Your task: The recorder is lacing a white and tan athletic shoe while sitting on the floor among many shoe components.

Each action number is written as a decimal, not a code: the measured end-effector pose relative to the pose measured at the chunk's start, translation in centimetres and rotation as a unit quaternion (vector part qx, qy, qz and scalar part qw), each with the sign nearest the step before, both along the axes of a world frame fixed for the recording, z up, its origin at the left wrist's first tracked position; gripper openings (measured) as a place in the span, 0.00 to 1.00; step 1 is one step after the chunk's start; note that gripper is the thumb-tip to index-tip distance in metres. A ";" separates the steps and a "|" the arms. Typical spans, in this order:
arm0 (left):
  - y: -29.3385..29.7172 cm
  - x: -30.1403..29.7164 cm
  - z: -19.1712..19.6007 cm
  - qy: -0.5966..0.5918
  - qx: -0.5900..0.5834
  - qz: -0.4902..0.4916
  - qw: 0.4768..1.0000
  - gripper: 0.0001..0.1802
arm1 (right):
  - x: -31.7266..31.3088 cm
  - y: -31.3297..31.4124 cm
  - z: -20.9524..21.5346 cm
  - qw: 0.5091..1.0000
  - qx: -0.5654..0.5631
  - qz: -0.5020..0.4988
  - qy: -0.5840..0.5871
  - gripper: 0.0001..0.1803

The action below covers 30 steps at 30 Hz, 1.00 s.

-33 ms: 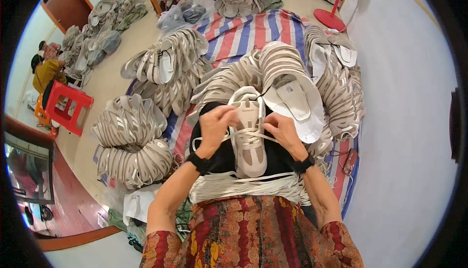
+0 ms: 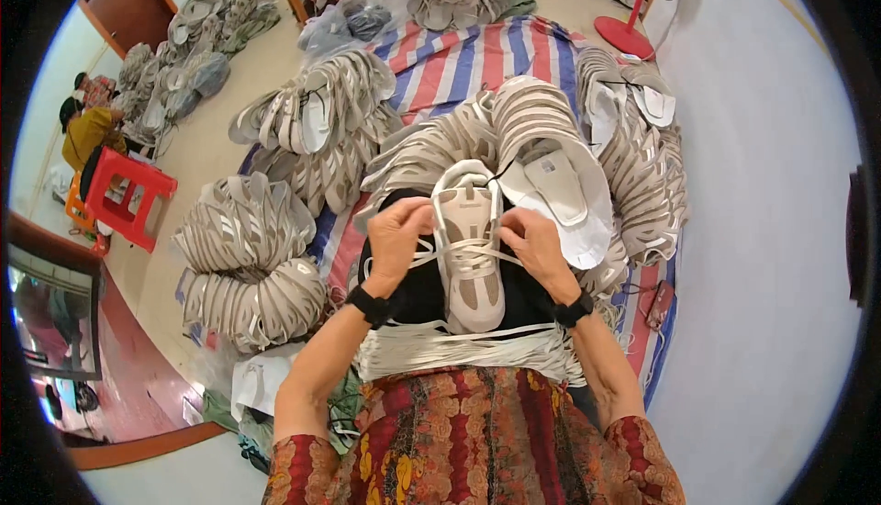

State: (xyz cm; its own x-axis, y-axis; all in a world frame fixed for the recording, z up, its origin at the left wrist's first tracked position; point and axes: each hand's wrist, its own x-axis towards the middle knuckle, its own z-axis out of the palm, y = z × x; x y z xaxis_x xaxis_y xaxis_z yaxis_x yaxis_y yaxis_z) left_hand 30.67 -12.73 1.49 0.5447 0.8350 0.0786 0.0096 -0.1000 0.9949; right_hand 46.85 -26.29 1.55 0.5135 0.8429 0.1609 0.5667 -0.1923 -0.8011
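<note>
A beige and white shoe upper (image 2: 471, 216) lies on my dark-covered lap, toe toward me, its flat cream shoelace (image 2: 471, 250) crossing the front in several rows. My left hand (image 2: 396, 243) is closed at the upper's left eyelet edge, with a loop of lace hanging below it. At the right edge my right hand (image 2: 534, 243) pinches closed; lace runs out under its fingers. The lace ends are hidden by the fingertips. Across my lap, in front of the toe, lies a bundle of loose cream laces (image 2: 468, 353).
Just beyond stands a curved stack of uppers (image 2: 546, 119) with a white insole-like piece. More stacks (image 2: 248, 262) lie left, others (image 2: 633, 174) right by the white wall (image 2: 771, 230). A striped sheet (image 2: 477, 55) covers the floor. A red stool (image 2: 128, 195) and a seated person are far left.
My left fingers, blurred over the tongue before, have drawn back to the left eyelet edge. My right hand has shifted only slightly. The view has moved a little.
</note>
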 end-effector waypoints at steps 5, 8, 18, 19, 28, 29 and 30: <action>-0.1 -3.6 -2.5 0.061 -0.153 -0.133 0.977 0.05 | -3.0 2.8 0.4 0.960 0.127 0.189 -0.165 0.07; -0.3 -3.8 -2.9 0.114 -0.101 -0.179 0.972 0.06 | -4.1 3.5 0.2 0.968 0.038 0.148 -0.200 0.07; -0.3 -3.0 -2.9 0.145 -0.069 -0.185 0.969 0.08 | -5.5 2.7 -0.2 0.982 -0.007 0.113 -0.153 0.08; -0.4 -2.8 -3.0 0.156 0.007 -0.169 0.973 0.08 | -5.5 2.7 -0.1 0.981 -0.007 0.112 -0.158 0.08; -0.4 -2.5 -1.2 0.207 0.320 -0.097 0.919 0.21 | -5.3 2.9 -0.1 0.977 0.034 0.134 -0.162 0.08; 0.2 -2.4 -0.9 0.201 0.357 -0.105 0.906 0.24 | -5.2 3.0 -0.3 0.977 0.023 0.127 -0.172 0.08; 0.8 -2.4 -0.8 0.183 0.401 -0.118 0.890 0.26 | -5.2 3.1 -0.4 0.976 0.011 0.120 -0.183 0.07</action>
